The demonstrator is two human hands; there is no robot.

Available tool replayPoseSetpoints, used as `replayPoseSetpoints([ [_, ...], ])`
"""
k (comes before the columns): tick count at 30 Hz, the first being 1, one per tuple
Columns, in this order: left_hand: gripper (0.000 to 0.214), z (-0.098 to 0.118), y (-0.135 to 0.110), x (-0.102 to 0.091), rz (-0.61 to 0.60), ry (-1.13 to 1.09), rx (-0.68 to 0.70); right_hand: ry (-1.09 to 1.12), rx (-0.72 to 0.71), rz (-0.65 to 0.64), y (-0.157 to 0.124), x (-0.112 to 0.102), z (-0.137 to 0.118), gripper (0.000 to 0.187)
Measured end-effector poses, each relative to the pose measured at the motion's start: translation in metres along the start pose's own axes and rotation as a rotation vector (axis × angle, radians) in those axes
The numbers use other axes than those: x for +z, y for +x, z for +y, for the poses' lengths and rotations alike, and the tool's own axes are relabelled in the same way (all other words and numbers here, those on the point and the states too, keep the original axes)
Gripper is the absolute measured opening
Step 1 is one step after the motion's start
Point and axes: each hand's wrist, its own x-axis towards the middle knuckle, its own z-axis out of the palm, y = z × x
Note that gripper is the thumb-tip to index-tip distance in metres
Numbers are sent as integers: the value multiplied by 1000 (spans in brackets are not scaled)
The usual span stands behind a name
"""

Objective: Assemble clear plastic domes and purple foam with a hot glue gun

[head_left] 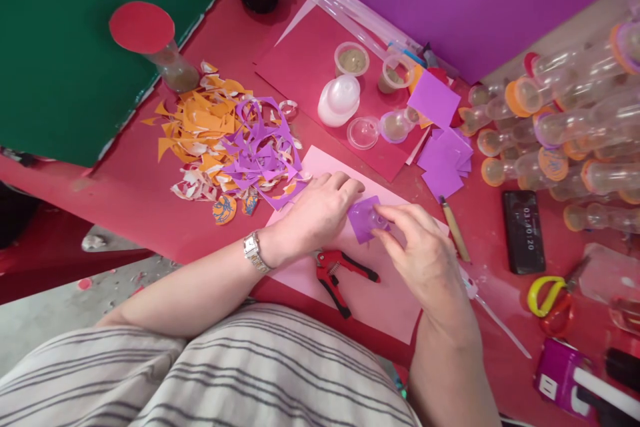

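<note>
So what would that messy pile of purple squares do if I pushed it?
The purple squares would probably slide apart, since they overlap loosely. They look thin as paper, so likely light and bendy. Lying flat, they probably won't roll.

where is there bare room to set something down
Bare: the red table between the green panel and orange scraps; the dark red sheet left of the cups. Crowded: the pink sheet, with the left hand, right hand and red cutters; the right side, with clear bottle-like pieces, phone and scissors.
</note>
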Motion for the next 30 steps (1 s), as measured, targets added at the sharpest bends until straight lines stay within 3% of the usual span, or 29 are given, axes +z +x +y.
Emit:
replayPoseSetpoints([
  [11, 25, 2, -1, -3, 61, -41, 18, -7, 92, 98, -8, 13, -7, 21],
  [19, 35, 4, -2, -5, 116, -172, 45, -33, 80, 120, -10, 5, -2, 31],
  [24, 44, 8, -4, -3, 99, -198, 47, -29, -6, 15, -4, -1, 1, 29],
  [30, 47, 11, -3, 3, 58, -224, 48, 7, 13, -41, 0, -1, 0, 29],
])
